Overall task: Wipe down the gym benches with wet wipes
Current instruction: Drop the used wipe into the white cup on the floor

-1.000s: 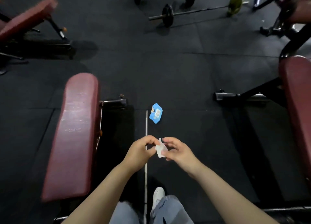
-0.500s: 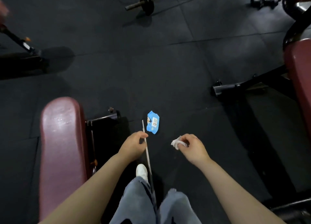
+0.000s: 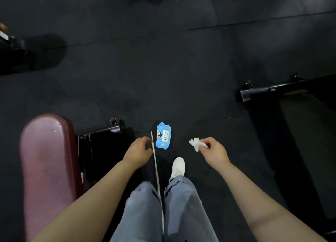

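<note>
1. Maroon bench is standing at the floor's left edge; whether its pad has been wiped cannot be told.
2. A second bench's black frame is showing at the right edge.
3. Right hand is pinching a crumpled wet wipe, clear of both benches.
4. Left hand is hanging loosely curled, holding nothing.
5. Blue wipes pack is lying on the floor between the hands. Judgement: wiping is likely yet to come.

Crumpled white wipe; blue pack floored; maroon bench.
</note>
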A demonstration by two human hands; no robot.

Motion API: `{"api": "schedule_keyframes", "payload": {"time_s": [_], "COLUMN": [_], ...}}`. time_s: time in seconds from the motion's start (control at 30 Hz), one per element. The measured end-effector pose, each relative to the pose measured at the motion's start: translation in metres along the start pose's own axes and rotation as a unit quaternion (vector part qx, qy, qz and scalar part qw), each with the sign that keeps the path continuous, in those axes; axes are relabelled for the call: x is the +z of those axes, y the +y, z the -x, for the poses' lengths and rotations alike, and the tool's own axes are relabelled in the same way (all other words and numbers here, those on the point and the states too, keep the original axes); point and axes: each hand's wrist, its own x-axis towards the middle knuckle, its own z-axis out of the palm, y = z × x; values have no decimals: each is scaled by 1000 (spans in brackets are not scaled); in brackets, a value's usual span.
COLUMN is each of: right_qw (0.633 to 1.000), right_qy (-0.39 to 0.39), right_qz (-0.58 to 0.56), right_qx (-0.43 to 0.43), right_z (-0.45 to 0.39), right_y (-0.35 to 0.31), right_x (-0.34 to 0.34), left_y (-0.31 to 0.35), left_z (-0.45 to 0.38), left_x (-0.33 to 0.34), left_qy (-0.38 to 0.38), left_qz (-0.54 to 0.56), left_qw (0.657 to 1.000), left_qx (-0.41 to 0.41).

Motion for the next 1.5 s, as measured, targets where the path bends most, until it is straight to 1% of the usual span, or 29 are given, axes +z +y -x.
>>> {"api": "schedule_keyframes", "payload": {"time_s": [0.13,0.27,0.33,0.53,0.73,0.83,1.0,1.13,1.23,1.3,1.37,1.5], "right_qw": [999,998,997,992,989,988,989,991,990,990,990,989], "right_qy": [-17,-30,-31,-38,-35,-49,-60,-88,-104,-106,-104,-108], "right_qz": [7,3,-5,-28,-37,-26,-29,4,27,37,39,37], "right_qx": [36,61,75,118,139,143,133,103,90,87,87,89], "right_z": [-60,-116,-144,-229,-297,-330,-379,-410,-426,-434,-439,-442], "right_y": [6,17,26,67,112,133,164,181,190,193,196,200], "right_x": [1,22,39,106,168,196,235,258,271,276,281,285], "left_y": [4,-8,-17,-54,-92,-115,-149,-172,-183,-187,-192,-198], "left_z": [-53,-105,-134,-232,-315,-352,-398,-426,-445,-454,-460,-466], "left_x": [17,42,56,113,175,208,256,288,307,317,323,322], "left_qy": [-13,-45,-59,-67,-77,-81,-108,-82,-68,-64,-51,-14], "left_qz": [27,33,29,40,54,56,25,-1,36,41,9,-110], "left_qw": [999,997,995,991,986,983,980,978,968,964,968,976], "left_qx": [-37,-62,-77,-113,-141,-154,-167,-190,-238,-253,-244,-189]}}
